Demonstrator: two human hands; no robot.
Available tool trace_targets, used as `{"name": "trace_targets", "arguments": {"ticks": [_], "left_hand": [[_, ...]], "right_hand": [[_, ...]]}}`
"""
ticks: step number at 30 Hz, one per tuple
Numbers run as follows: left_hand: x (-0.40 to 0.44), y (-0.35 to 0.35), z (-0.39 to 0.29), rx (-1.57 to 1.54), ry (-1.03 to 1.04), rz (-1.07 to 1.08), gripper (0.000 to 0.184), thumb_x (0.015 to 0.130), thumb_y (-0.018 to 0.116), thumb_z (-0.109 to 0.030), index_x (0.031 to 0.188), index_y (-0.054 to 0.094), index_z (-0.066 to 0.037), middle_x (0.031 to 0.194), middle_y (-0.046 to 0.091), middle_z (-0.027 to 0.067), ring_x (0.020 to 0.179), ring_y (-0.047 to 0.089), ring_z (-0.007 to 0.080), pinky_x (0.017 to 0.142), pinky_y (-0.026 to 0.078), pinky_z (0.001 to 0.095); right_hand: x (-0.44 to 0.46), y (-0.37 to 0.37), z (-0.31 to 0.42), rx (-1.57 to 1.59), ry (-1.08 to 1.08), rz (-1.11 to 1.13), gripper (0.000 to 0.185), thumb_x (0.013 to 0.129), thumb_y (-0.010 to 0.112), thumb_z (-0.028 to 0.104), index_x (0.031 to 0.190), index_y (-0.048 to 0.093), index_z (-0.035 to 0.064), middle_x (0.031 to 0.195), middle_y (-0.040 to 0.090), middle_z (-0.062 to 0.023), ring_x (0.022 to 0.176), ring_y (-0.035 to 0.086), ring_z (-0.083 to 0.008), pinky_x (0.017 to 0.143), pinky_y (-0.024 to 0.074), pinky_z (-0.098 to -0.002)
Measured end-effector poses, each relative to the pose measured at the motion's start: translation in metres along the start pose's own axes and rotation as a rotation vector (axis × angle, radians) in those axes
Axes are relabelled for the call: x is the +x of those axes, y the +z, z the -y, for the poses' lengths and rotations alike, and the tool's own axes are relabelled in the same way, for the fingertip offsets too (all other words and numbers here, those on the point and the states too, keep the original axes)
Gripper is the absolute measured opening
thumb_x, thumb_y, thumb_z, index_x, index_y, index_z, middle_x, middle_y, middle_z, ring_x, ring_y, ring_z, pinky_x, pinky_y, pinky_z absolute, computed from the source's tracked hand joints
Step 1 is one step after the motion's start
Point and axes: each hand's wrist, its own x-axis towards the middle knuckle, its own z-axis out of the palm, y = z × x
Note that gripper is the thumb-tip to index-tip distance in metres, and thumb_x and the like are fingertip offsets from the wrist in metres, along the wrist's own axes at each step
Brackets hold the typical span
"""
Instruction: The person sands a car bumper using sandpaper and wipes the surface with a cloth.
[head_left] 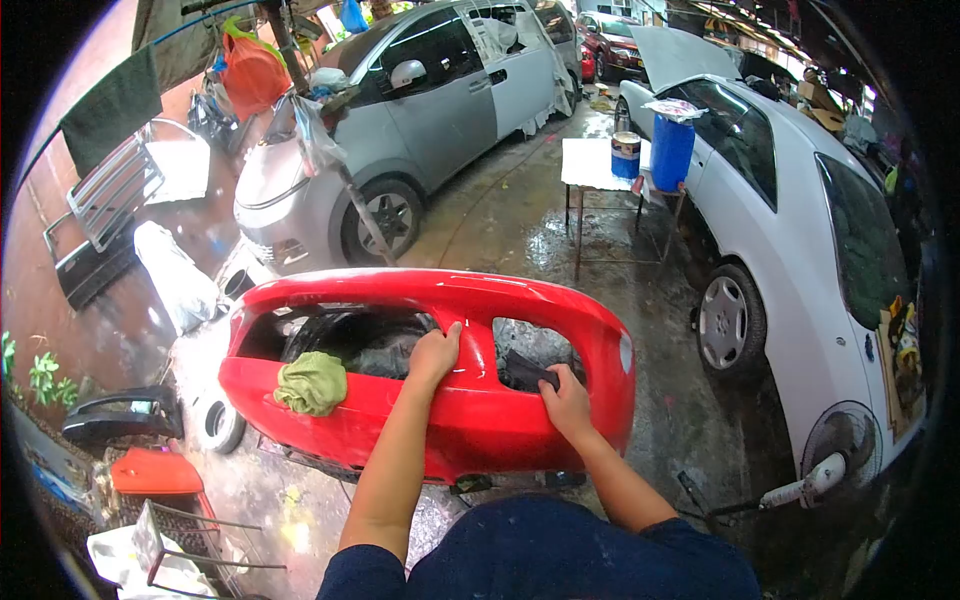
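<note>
Two bare hands work at one red bumper, which lies across the middle of the view, directly before the person; clock positions are read from its centre, with 12 o'clock facing away from the person. Two large openings pierce the bumper, divided by an upright bar. The left hand is closed around the bar's near-left edge — thumb on the painted face, fingers curled toward the larger opening. The right hand, at about 4 o'clock, pinches a dark pad at the lower edge of the smaller opening; whether the pad is cloth or abrasive cannot be told. A crumpled green cloth rests on the bumper at 9 o'clock.

Beyond the bumper, a grey car stands at 12 o'clock. At 1 o'clock a small white table carries a paint can, with a blue drum just beside the can. A white car occupies 2 to 3 o'clock — a fan stands near its closer end, between 3 and 4. An orange bag hangs at 11 o'clock; a red chair sits at 8.
</note>
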Motion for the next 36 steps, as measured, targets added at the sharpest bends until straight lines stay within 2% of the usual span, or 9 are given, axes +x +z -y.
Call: {"name": "trace_targets", "arguments": {"ticks": [6,9,12,19,27,29,31,32,36], "left_hand": [[-0.012,-0.005,0.006,0.05,0.068,0.102,0.075,0.097,0.051,-0.063,0.123,0.069,0.005,0.128,0.063,0.0347,0.125,0.06,0.0461,0.109,0.045,0.0504],[-0.04,-0.015,-0.006,0.113,0.122,0.102,0.062,0.097,0.058,-0.053,0.117,0.07,0.005,0.124,0.066,0.0332,0.118,0.064,0.0466,0.105,0.048,0.0517],[-0.067,-0.025,-0.013,0.165,0.187,0.097,0.059,0.098,0.059,-0.05,0.115,0.069,0.005,0.121,0.067,0.0321,0.117,0.064,0.0455,0.102,0.049,0.0511],[-0.092,-0.071,0.017,-0.09,0.461,0.022,0.05,0.1,0.061,-0.042,0.124,0.067,0.001,0.123,0.068,0.0239,0.114,0.065,0.0403,0.099,0.051,0.0467],[-0.085,-0.208,0.134,-0.546,0.408,-0.471,0.038,0.096,0.071,-0.021,0.128,0.067,-0.001,0.122,0.069,0.0202,0.11,0.068,0.0324,0.097,0.053,0.0378],[-0.078,-0.224,0.158,-0.254,0.493,-0.49,0.05,0.09,0.077,-0.03,0.131,0.066,-0.003,0.128,0.067,0.0188,0.12,0.063,0.0339,0.104,0.049,0.0421],[-0.071,-0.223,0.171,-0.011,0.67,-0.437,0.057,0.085,0.08,-0.033,0.132,0.066,-0.004,0.132,0.066,0.0171,0.125,0.06,0.0347,0.107,0.046,0.0453],[-0.068,-0.21,0.18,0.066,0.72,-0.436,0.063,0.075,0.085,-0.041,0.127,0.069,-0.009,0.129,0.066,0.0165,0.124,0.058,0.0387,0.106,0.045,0.0505],[-0.069,-0.212,0.202,0.062,0.707,-0.335,0.057,0.071,0.085,-0.041,0.118,0.071,-0.013,0.116,0.067,0.014,0.114,0.061,0.0369,0.102,0.047,0.0502]], "right_hand": [[0.006,0.0,-0.003,0.087,-0.114,-0.193,0.029,0.089,0.063,0.008,0.117,0.059,0.0033,0.11,0.067,-0.0211,0.104,0.067,-0.0398,0.093,0.0507,-0.0473],[0.015,-0.004,-0.034,0.202,0.062,-0.153,0.032,0.087,0.062,0.002,0.118,0.057,0.0025,0.109,0.064,-0.0172,0.102,0.067,-0.0316,0.087,0.0564,-0.0465],[0.032,-0.014,-0.044,0.923,0.494,-0.089,0.043,0.085,0.062,-0.003,0.125,0.049,0.0049,0.113,0.06,-0.0133,0.097,0.067,-0.0266,0.071,0.0649,-0.0423],[0.056,-0.033,-0.039,1.227,0.567,0.118,0.04,0.09,0.057,-0.001,0.129,0.052,0.0053,0.115,0.066,-0.0137,0.099,0.069,-0.0305,0.084,0.0613,-0.0486],[0.125,0.021,0.105,0.208,-0.294,0.084,0.036,0.089,0.057,0.003,0.125,0.058,0.0023,0.107,0.068,-0.009,0.098,0.066,-0.0198,0.089,0.0502,-0.0313],[0.124,0.058,0.178,-0.137,-0.339,0.182,0.031,0.092,0.068,0.014,0.119,0.059,0.0015,0.103,0.067,-0.0124,0.096,0.067,-0.0253,0.087,0.0508,-0.0367],[0.132,0.109,0.223,-0.508,-0.76,0.126,0.038,0.09,0.076,0.03,0.112,0.061,0.0032,0.095,0.066,-0.0139,0.091,0.066,-0.0302,0.082,0.0507,-0.0427],[0.139,0.137,0.234,-0.575,-0.816,0.146,0.041,0.087,0.078,0.033,0.112,0.061,0.0047,0.099,0.065,-0.0134,0.094,0.065,-0.0319,0.081,0.0503,-0.0446],[0.164,0.226,0.265,-0.912,-0.927,0.139,0.06,0.08,0.082,0.04,0.124,0.059,0.0078,0.114,0.061,-0.0099,0.104,0.061,-0.0299,0.08,0.0488,-0.0454]]}}
